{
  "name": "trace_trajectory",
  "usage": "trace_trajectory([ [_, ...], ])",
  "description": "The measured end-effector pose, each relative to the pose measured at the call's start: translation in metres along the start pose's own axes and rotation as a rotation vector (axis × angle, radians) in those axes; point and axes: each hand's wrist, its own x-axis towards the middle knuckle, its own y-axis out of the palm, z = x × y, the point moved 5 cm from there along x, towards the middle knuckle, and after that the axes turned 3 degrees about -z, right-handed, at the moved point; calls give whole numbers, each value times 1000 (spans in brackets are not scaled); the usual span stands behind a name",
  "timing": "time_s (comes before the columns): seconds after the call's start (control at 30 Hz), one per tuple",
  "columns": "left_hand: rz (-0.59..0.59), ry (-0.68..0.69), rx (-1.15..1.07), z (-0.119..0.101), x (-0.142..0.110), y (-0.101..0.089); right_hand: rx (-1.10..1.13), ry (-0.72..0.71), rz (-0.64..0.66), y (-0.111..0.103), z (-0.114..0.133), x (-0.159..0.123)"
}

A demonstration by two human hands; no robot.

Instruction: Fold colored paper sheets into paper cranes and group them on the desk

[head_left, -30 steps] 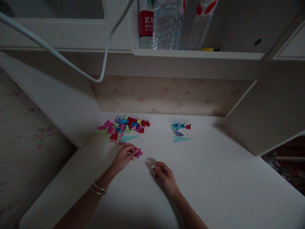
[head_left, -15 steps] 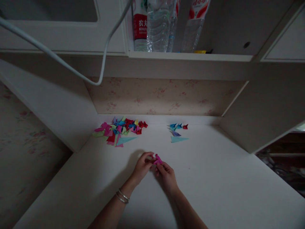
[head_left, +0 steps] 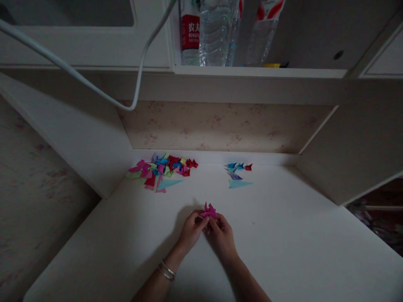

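Note:
A small folded pink paper piece (head_left: 209, 210) is pinched between the fingertips of both hands above the white desk (head_left: 283, 235). My left hand (head_left: 192, 230), with bangles on the wrist, grips its left side. My right hand (head_left: 222, 235) grips its right side, the two hands touching. Beyond them to the left lies a heap of several folded coloured paper pieces (head_left: 162, 167). A smaller group of blue, purple and red pieces (head_left: 237, 173) lies at the back, right of centre.
A shelf (head_left: 258, 71) above the desk holds water bottles (head_left: 217, 31). A white cable (head_left: 94, 84) hangs across the upper left. Side panels wall the desk in on the left and right; a floral back panel (head_left: 217, 126) closes it behind.
My left hand carried the pink piece from beside the heap to the desk's middle, where my right hand joined it. Both hands now pinch it together, slightly nearer me.

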Motion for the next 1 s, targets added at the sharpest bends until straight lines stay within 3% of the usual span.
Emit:
trace_trajectory([
  [0.23, -61, 28, 30, -2, -1, -8, -155, 24, 59, 2, 4, -6],
  [0.33, -91, -4, -64, 0, 1, -14, -223, -9, 97, 2, 2, -6],
  [0.57, 47, -84, -277, 0, 2, -13, -171, 8, 106, 2, 4, -6],
  [0.8, 75, -72, -141, 0, 3, -10, -187, -100, 52, 0, 14, -5],
  [0.9, 43, -44, -73, 0, 3, -10, -196, -135, 25, -3, 14, -4],
  [1.0, -62, 0, -81, -3, 0, -14, -202, -152, -24, -7, 14, -3],
])
